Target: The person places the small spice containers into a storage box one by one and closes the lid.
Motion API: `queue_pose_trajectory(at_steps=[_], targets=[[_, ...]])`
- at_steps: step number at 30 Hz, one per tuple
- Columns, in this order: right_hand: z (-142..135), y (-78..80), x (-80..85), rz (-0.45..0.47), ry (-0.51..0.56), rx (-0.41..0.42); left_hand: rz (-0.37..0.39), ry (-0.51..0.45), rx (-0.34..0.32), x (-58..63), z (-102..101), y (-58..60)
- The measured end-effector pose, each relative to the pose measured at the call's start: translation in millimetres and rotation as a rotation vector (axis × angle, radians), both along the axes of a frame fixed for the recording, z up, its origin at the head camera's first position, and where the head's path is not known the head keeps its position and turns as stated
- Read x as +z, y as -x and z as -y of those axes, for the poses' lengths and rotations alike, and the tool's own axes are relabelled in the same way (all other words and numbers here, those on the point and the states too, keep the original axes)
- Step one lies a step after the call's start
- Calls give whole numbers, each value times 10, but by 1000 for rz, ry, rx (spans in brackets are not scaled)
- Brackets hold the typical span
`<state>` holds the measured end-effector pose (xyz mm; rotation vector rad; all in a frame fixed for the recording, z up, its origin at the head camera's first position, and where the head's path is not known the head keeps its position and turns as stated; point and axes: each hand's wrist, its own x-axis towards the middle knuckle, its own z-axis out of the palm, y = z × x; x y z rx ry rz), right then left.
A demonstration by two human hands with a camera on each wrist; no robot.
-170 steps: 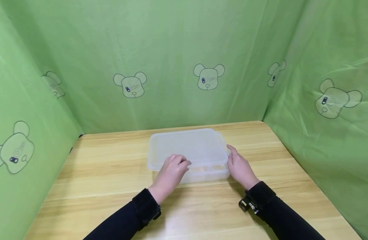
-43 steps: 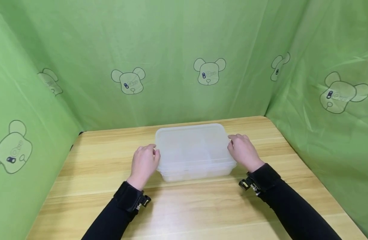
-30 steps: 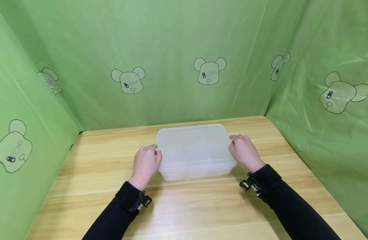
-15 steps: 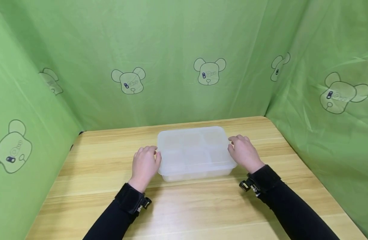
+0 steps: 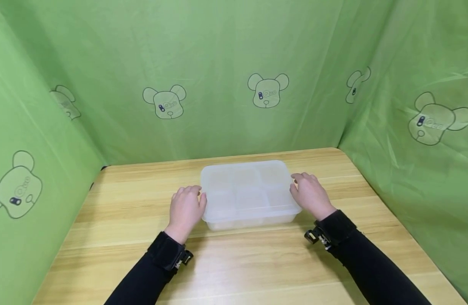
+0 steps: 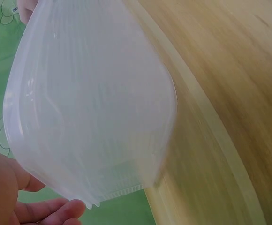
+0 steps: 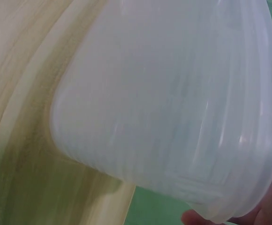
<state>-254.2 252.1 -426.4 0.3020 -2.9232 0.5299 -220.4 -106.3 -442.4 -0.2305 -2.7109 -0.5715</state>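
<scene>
A translucent white plastic storage box [image 5: 253,221] stands on the table, with its matching lid [image 5: 249,186] lying flat across the top. Six-part dividers show faintly through the lid. My left hand [image 5: 185,212] holds the left end at the rim; in the left wrist view, thumb and fingertips [image 6: 75,208] meet the rim on either side. At the opposite end my right hand [image 5: 312,195] grips the right rim. Its fingertips are mostly hidden behind the box corner in the right wrist view, where the ribbed box wall [image 7: 136,103] fills most of the frame.
The wooden table [image 5: 241,262] extends on all sides of the box, its far edge a little behind it. Green cloth [image 5: 218,55] with bear-head prints hangs behind and at both sides. A small camera [image 5: 316,235] sits on the right wrist.
Earlier the lid lay askew over the box, with my left hand at its front. It then lined up with the box and sank down onto the rim. My left hand moved to the left end.
</scene>
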Motion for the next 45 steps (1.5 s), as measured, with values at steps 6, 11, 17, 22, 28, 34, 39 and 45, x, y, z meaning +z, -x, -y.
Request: queue_pose_trajectory(at_steps=[6, 11, 17, 22, 28, 34, 39, 45], targets=[[-4, 23, -23, 7, 3, -4, 5, 8, 5, -17, -28, 12], [12, 39, -33, 32, 15, 0, -7, 22, 12, -31, -35, 12], [24, 43, -39, 27, 25, 4, -26, 21, 10, -27, -36, -8], [31, 42, -17, -4, 18, 17, -48, 19, 7, -31, -35, -13], [37, 37, 10, -22, 13, 17, -64, 3, 5, -29, -32, 10], [26, 35, 44, -68, 14, 12, -68, -6, 5, -22, -35, 16], [24, 52, 77, -88, 7, 15, -83, -4, 5, -16, -36, 22], [28, 55, 79, -95, 5, 13, -71, -13, 19, 14, -45, 22]])
